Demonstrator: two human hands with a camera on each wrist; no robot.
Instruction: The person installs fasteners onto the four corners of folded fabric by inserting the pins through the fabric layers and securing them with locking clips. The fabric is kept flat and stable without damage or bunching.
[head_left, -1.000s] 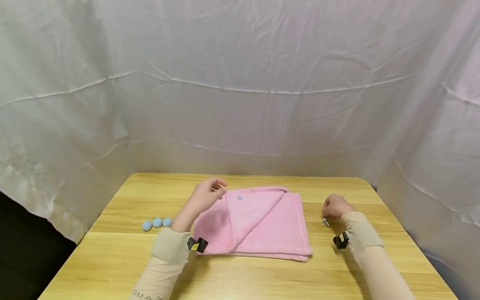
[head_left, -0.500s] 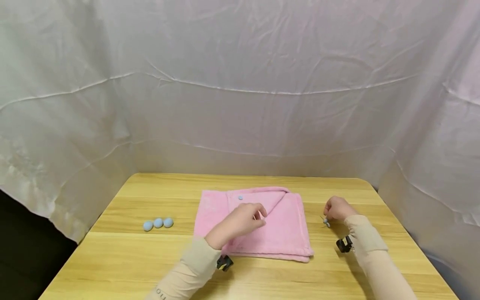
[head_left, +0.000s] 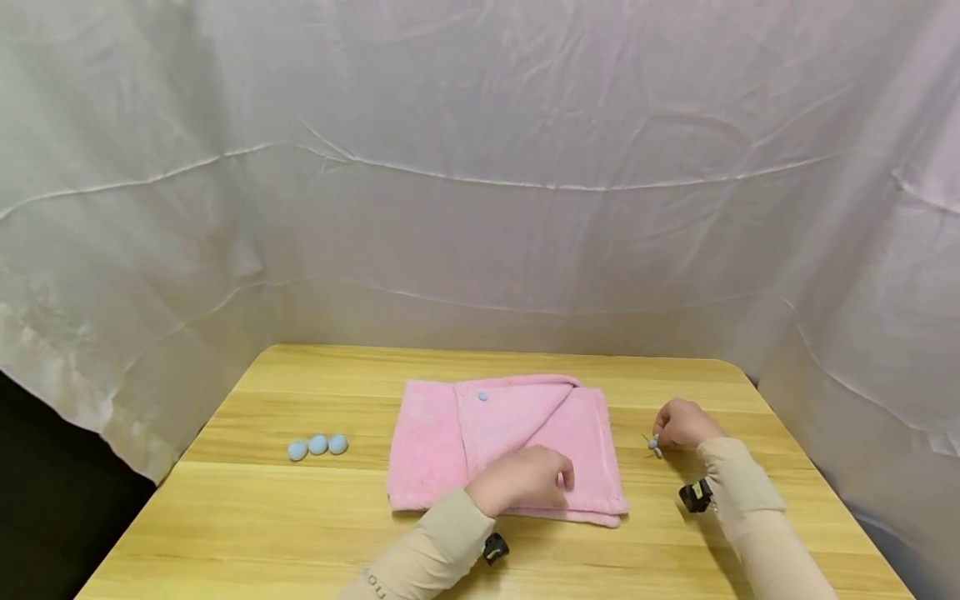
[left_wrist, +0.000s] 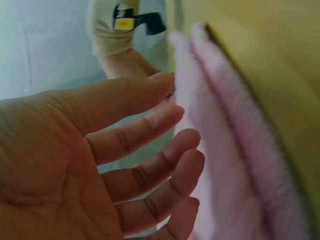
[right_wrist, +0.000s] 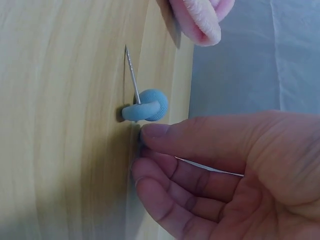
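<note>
the right hand (head_left: 684, 423) bends close beside two blue pins (right_wrist: 142, 111) on the bench (head_left: 225, 517), right of the folded pink cloth (head_left: 427, 450); blue shows by its thumb, but i can't tell whether anything is pinched. one bare needle (right_wrist: 132, 75) points away from those fingers, so a careless reach from that side could prick. the left hand (head_left: 525, 479), fingers loosely curled around nothing, is low over the cloth's near edge; brushing it might drag the fold and shift the blue button (head_left: 482, 397).
</note>
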